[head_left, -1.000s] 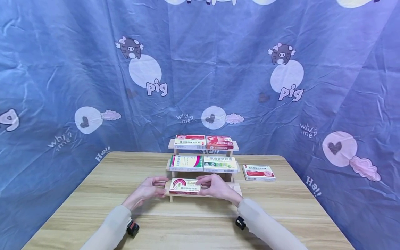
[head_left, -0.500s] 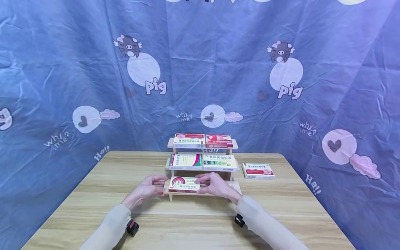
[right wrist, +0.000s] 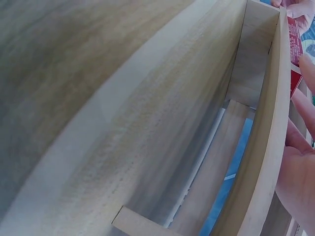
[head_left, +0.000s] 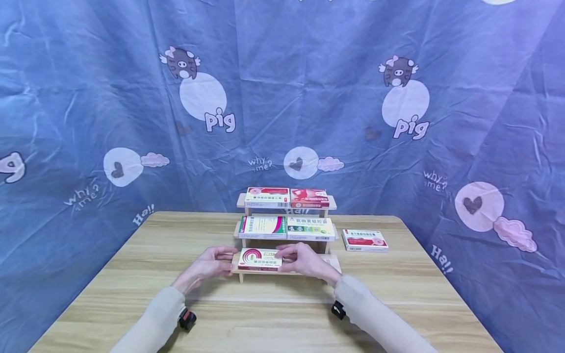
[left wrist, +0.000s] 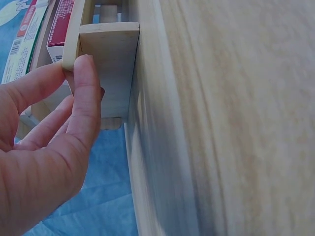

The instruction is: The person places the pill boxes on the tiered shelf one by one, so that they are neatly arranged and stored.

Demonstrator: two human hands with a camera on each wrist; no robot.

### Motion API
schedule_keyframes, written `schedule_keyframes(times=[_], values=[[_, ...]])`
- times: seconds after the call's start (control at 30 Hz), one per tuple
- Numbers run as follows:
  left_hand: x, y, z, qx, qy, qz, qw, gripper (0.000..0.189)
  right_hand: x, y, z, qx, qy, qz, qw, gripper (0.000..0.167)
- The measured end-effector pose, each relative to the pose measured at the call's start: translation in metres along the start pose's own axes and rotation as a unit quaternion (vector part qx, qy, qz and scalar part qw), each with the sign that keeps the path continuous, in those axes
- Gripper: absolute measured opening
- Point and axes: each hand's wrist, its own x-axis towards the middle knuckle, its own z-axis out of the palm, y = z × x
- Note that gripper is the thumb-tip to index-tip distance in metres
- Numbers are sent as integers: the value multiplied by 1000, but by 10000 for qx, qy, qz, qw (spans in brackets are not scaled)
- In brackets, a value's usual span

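Note:
A three-tier wooden display stand (head_left: pixel 334 264) stands on the table, its lowest step nearest me. At that step's left end my left hand (head_left: pixel 206 267) pinches the board's edge; in the left wrist view the thumb (left wrist: pixel 86 93) and index finger meet at the corner of the stand. A white medicine box (head_left: pixel 256 260) with red curved stripes and a dark red side lies flat on the left part of the lowest step. My right hand (head_left: pixel 305 261) grips this box by its right end, fingers over the far side and thumb at the near side.
Two boxes, one green-edged (head_left: pixel 263 227) and one white-green (head_left: pixel 310 227), fill the middle step. Two red-and-white boxes, left (head_left: pixel 267 197) and right (head_left: pixel 310 198), sit on top. Another red-and-white box (head_left: pixel 365 240) lies on the table (head_left: pixel 282 314) to the right. A blue curtain hangs behind.
The head view has tilted slightly. Both hands keep their places at the lowest step, and the striped medicine box shows no clear movement on the stand.

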Motion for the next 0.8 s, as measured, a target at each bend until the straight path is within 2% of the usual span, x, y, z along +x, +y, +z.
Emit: schedule_keyframes(times=[0.33,0.63,0.8], values=[[3,-2,0,-89,-22,32,10000,64,-1,0,-1,61,-5,-28,10000,34],[3,-2,1,-117,16,7,9999,65,-9,-2,-3,462,63,95,9989,43],[4,-3,1,-90,25,34,10000,64,-13,0,-8,448,54,85,9989,43]])
